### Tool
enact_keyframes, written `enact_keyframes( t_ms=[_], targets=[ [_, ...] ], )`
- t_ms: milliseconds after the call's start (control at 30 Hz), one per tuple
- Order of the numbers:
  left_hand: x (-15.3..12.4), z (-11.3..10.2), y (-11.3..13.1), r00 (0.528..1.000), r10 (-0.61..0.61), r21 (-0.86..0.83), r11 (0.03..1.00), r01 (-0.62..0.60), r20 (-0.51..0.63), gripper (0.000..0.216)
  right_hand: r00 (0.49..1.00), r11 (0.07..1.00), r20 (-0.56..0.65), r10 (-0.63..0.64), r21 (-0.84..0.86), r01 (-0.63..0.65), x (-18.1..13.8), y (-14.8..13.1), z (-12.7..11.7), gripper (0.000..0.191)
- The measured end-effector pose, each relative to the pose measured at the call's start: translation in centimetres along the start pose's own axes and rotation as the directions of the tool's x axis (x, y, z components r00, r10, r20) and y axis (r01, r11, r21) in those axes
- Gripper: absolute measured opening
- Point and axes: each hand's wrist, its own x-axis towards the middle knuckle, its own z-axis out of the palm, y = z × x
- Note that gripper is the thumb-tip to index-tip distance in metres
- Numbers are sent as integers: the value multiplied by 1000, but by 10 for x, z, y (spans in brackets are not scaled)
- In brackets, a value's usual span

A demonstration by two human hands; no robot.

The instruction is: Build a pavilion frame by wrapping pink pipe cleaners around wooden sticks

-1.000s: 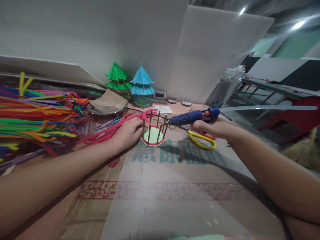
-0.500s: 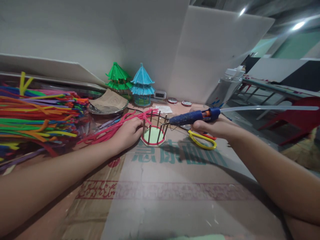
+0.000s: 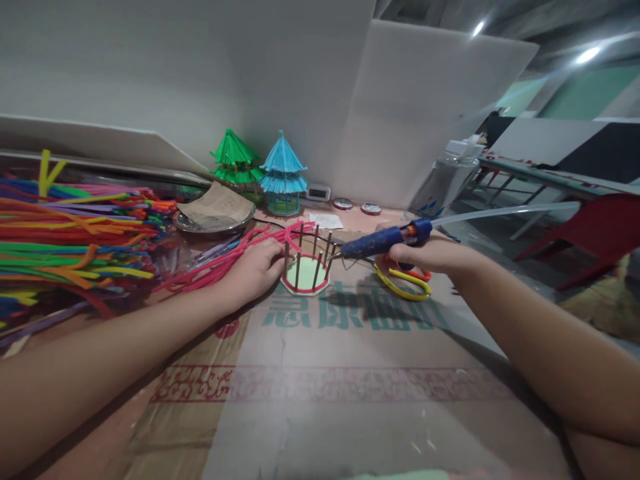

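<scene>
A small pavilion base (image 3: pixel 304 275) stands on the cardboard, pale green with a red rim and several upright brown posts. My left hand (image 3: pixel 256 268) is closed at its left edge, thumb and fingers curled against the rim and a post. In my right hand (image 3: pixel 425 253) is a blue hot glue gun (image 3: pixel 375 241), gripped with its nozzle pointing left at the right-hand posts. A long translucent glue stick (image 3: pixel 505 212) sticks out of its back. Yellow-handled scissors (image 3: pixel 407 291) lie beneath the right hand. Pink pipe cleaners (image 3: pixel 225 260) lie under and behind the left hand.
A large heap of coloured pipe cleaners (image 3: pixel 75 240) fills the left. At the back stand a green model pavilion (image 3: pixel 235 160), a blue one (image 3: pixel 283 177) and a small digital clock (image 3: pixel 318 193). A metal dish (image 3: pixel 215 227) holds brown paper. A red chair (image 3: pixel 585 233) is at right.
The glue gun has dropped slightly, its nozzle now lower by the right posts, and its glue stick tilts up more. My left hand stays at the base. The view has shifted a little.
</scene>
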Motion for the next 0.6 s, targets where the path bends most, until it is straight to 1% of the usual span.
enact_keyframes(
  t_ms=[67,133,200,233,300,333,367,400,433,500,600],
  targets=[
    [0,0,1,1000,17,-8,1000,-17,4,22,997,992,-74,-21,119,29,4,7,1,59],
    [1,-1,4,999,35,-15,999,-35,13,22,981,976,-193,-12,213,54,12,13,2,62],
    [1,-2,5,998,54,-20,998,-54,26,22,961,969,-276,19,242,50,24,16,0,60],
    [1,-2,6,998,62,-23,998,-61,31,22,954,973,-299,32,226,38,32,17,-2,57],
    [1,-2,6,997,73,-28,997,-72,39,21,944,991,-318,86,128,-47,50,21,-10,48],
    [1,-2,6,996,76,-29,997,-74,41,20,936,990,-325,138,54,-127,59,23,-14,44],
    [1,-1,5,996,76,-30,997,-75,43,20,917,974,-342,205,-22,-226,68,27,-18,40],
    [1,-1,5,996,76,-31,997,-74,44,20,892,953,-374,254,-61,-297,77,32,-22,37],
    [1,0,4,996,75,-32,997,-74,44,20,870,937,-404,283,-79,-341,86,37,-24,36],
    [1,1,3,996,76,-33,997,-74,40,21,836,917,-451,313,-86,-390,101,51,-25,33],
    [0,1,3,996,81,-35,996,-80,38,21,814,905,-476,333,-80,-418,115,70,-18,28]
  ],
)
